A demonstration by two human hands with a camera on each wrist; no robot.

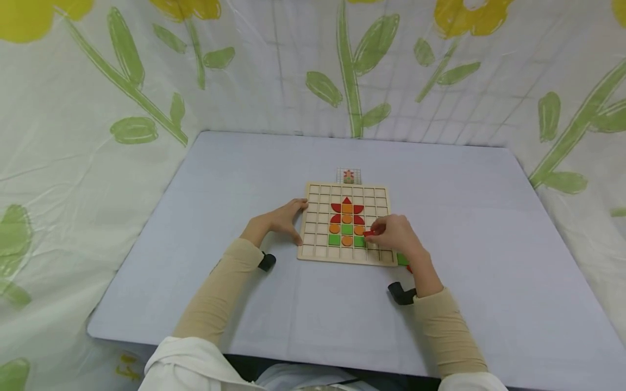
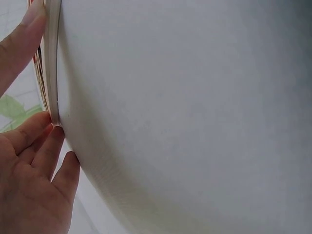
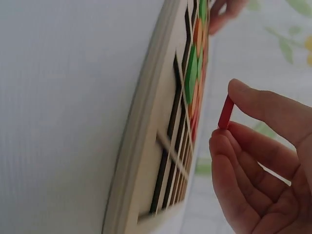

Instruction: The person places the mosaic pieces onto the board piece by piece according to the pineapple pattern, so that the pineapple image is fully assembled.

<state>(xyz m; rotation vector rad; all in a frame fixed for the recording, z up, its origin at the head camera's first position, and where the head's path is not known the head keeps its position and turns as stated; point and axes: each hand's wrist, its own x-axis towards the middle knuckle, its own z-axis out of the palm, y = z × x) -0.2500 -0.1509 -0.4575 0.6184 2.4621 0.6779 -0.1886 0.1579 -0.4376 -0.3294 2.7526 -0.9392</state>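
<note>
A wooden grid board [image 1: 318, 252] lies flat on the table. On its cells, red, orange and green pieces form a figure, with a red triangle [image 1: 346, 200] on top and green squares [image 1: 334, 239] low down. My left hand [image 1: 281, 218] rests against the board's left edge, thumb and fingers spread apart; its fingertips touch the rim in the left wrist view. Between thumb and fingers, my right hand [image 1: 398, 234] pinches a thin red piece [image 3: 225, 113] above the board's lower right part. The piece's full outline cannot be made out.
Just behind the board lies a small pattern card [image 1: 356, 175] with a similar figure. A green piece [image 1: 402, 259] and a red piece [image 1: 409, 269] lie by the board's lower right corner, partly hidden by the right arm. A flowered sheet [image 1: 274, 98] hangs behind the white table [image 1: 235, 163].
</note>
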